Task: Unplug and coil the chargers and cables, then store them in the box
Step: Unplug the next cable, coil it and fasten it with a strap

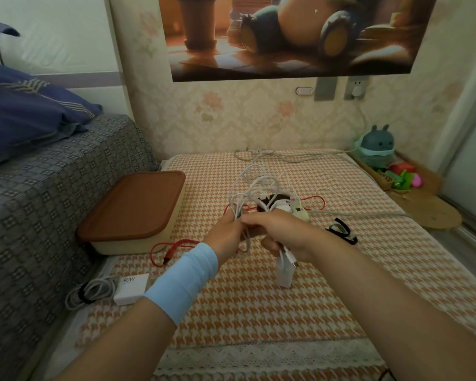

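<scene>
Coiling is judged to be under way: loose loops of white cable point(236, 209) are gripped in the curled fingers of the left hand point(226, 233), while the right hand point(283, 235) is closed round a lower run of the same cable, and a white charger point(284, 273) is seen just below it. Whether that charger hangs free or rests on the mat point(259, 312) cannot be told. The loops are held uneven and untied directly above the power strip point(297, 210), where other plugs are still seated. A loop could be caught on these and the strip dragged along. If the charger's weight is carried by the cable alone, the connector could be strained or the coil pulled open. A red cable point(171, 251) lies on the mat beside the left wrist and could be swept into the bundle. The box point(127, 247) stands at the left beside the bed with its brown lid point(134, 207) still on. With both hands occupied, the coil may be released and sprung apart when the lid is lifted.
</scene>
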Motion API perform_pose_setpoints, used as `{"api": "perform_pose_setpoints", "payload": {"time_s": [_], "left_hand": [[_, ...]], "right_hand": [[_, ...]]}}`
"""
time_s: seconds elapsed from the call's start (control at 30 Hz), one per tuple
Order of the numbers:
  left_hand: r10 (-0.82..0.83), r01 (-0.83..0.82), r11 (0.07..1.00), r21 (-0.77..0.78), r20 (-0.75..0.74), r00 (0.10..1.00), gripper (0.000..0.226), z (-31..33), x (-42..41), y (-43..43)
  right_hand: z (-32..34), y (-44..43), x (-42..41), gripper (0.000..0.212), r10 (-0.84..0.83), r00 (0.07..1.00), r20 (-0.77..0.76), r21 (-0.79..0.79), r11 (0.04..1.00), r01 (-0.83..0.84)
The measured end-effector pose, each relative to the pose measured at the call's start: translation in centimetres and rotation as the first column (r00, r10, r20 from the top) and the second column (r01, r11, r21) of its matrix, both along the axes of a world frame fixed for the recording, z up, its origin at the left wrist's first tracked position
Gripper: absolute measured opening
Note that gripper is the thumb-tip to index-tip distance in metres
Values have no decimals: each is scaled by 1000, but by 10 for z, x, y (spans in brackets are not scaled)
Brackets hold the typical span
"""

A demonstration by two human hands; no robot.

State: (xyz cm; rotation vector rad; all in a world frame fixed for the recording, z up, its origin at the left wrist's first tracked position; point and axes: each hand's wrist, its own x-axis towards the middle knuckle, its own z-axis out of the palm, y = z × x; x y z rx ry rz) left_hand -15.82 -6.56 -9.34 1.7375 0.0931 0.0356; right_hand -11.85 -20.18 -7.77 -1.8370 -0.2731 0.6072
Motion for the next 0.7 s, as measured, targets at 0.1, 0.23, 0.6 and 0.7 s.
{"api": "perform_pose_setpoints", "payload": {"time_s": [0.1, 0.23, 0.6, 0.7], "left_hand": [[-128, 123, 987, 106, 40, 991, 28, 6, -5, -9], [-368, 368, 879, 304, -59, 928, 11, 10, -5, -2], [-169, -14, 735, 678, 203, 964, 48, 38, -25, 48], [-278, -79, 851, 520, 572, 772, 16, 55, -41, 29]], "right_hand": [[2, 0, -4, 25, 32, 999, -29, 63, 998, -30], [8, -8, -5, 30, 105, 994, 22, -95, 990, -103], [10, -16, 4, 29, 130, 982, 140, -332, 940, -77], [14, -20, 1, 24, 221, 970, 99, -304, 935, -182]]}}
